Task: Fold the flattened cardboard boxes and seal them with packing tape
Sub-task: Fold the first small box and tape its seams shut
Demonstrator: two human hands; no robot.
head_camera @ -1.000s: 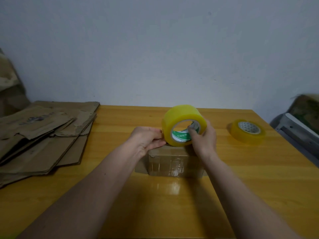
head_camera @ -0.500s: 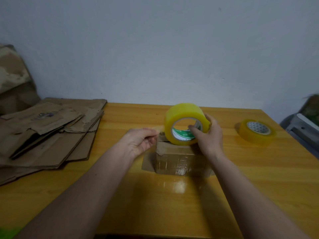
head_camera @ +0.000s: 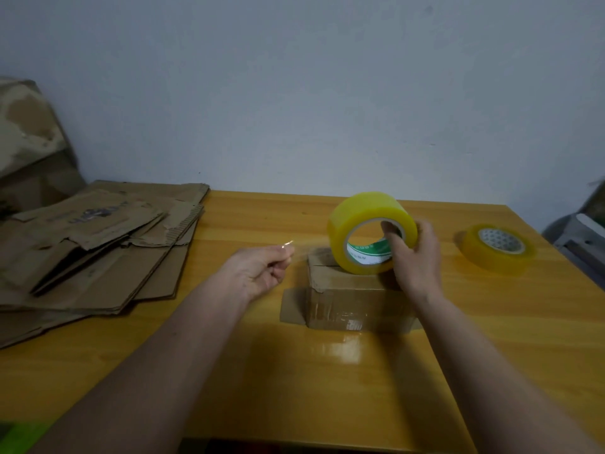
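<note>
A small folded cardboard box [head_camera: 353, 303] stands mid-table with one flap lying flat at its left. On top of it sits a wide yellow roll of packing tape [head_camera: 363, 224], standing on edge. My right hand [head_camera: 415, 257] grips the roll, thumb inside its core. My left hand [head_camera: 262, 270], left of the box, pinches the clear free end of the tape [head_camera: 299, 249], and that strip stretches from the roll to my fingers.
A stack of flattened cardboard boxes [head_camera: 91, 250] covers the table's left side. A second, flatter tape roll [head_camera: 497, 250] lies at the right. The wooden table [head_camera: 327, 381] ends near me and at the right, where grey equipment [head_camera: 579, 237] stands.
My left hand has drawn away to the left from the roll, pulling out a length of clear tape. The right hand still holds the roll on the box.
</note>
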